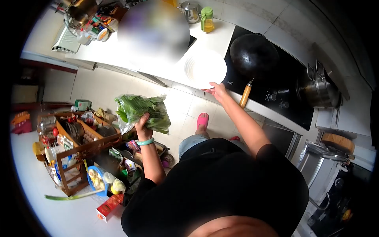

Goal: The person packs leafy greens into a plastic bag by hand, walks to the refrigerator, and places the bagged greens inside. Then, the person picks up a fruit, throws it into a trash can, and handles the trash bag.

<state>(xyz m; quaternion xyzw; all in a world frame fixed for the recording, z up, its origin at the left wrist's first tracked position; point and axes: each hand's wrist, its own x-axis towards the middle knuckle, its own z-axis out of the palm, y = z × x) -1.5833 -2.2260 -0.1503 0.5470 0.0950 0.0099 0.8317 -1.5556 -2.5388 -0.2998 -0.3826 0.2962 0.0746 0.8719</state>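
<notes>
My left hand (143,127) is closed around a clear plastic bag of leafy greens (140,110), held up over the floor at the left. A pale green bangle (146,142) circles that wrist. My right hand (216,91) reaches forward to the counter edge, its fingers gripping the near rim of a white bowl (207,71). The bowl is overexposed, so its inside shows only faint rings, and I cannot tell whether it rests on the counter or is slightly lifted. Just right of it, a black wok (254,55) with a wooden handle (245,95) sits on the stove.
The black cooktop (294,106) carries stacked steel pots (319,89) at its right end. An oil jug (207,20) and a steel pot (190,12) stand at the back. Part of the counter is blurred. Wooden shelving (73,166) and a blue basket (94,179) crowd the lower left.
</notes>
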